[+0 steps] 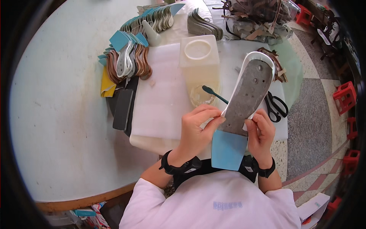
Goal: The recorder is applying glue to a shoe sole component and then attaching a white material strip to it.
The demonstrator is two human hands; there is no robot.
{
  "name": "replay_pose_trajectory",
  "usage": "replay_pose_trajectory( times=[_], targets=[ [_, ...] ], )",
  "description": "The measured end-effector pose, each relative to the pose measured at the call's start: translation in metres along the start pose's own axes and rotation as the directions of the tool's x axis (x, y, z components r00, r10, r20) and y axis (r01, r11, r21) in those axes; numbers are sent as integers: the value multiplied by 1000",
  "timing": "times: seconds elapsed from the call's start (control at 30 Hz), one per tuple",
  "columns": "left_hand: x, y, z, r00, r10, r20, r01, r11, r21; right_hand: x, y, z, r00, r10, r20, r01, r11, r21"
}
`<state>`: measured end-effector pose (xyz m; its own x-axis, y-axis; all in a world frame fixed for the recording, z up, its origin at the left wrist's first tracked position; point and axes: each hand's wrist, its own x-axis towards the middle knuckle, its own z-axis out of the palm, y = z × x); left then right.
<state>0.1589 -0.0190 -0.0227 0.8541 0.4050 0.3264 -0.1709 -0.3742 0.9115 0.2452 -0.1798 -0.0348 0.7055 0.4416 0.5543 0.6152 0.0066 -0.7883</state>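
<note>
A grey insole [249,89] is held up in front of me, its rounded end pointing away. A white strip [248,58] wraps round its far rim and down both sides. The near end carries a flat light-blue piece [228,150]. My left hand [200,124] is closed, thumb and forefinger pinching the white strip at the insole's left edge. On the other edge, my right hand [261,131] is closed too, pinching the strip with thumb and curled fingers. Just left of the insole stands a translucent plastic container [199,63], with a dark green brush handle [214,94] at its cut opening.
Black-handled scissors [276,107] lie to the right. Stacks of insoles with blue ends [126,57] stand at the left beside a white bottle [151,34], a dark phone [123,110] and a yellow piece [108,82]. Grey insoles [203,26] and bagged scraps [255,23] sit farther back.
</note>
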Motion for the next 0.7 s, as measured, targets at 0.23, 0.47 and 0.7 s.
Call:
replay_pose_trajectory(
  times=[0.23, 0.47, 0.7],
  targets=[
    [8, 13, 3, 971, -234, 47, 235, 907, -349, -1, 6, 3, 999, 32, -5, -32, 999, 9],
    [8, 5, 8, 960, -278, -25, 251, 900, -357, 3, 8, 10, 1000, 18, 7, -18, 1000, 2],
    [12, -1, 12, 986, -153, -73, 125, 948, -291, 7, 11, 14, 997, -78, 14, 78, 995, -56]
  ],
)
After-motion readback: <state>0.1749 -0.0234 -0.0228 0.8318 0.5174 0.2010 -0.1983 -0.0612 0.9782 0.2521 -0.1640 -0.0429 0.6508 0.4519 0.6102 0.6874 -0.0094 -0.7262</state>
